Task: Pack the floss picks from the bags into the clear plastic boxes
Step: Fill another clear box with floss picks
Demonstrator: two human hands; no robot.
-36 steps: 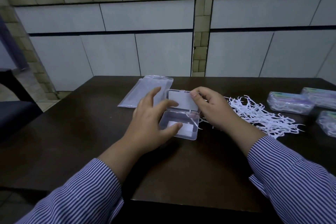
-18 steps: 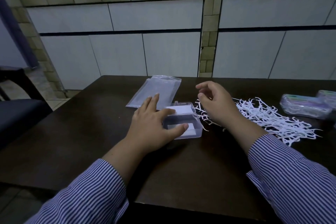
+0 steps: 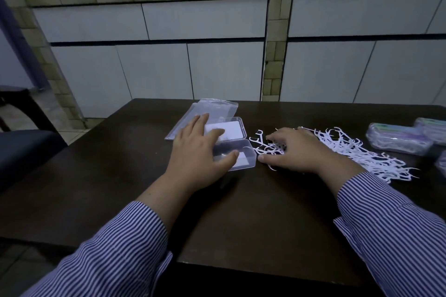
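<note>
Dark wooden table (image 3: 265, 212) stands before white tiled cabinets (image 3: 217, 67).

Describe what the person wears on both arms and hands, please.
Both arms are in long sleeves of a shirt with thin stripes, dark blue on white. The left sleeve and the right sleeve end short of the wrists, the right one at a cuff. The left hand and the right hand are bare: no gloves, and I see no rings, watch or bracelet.
</note>
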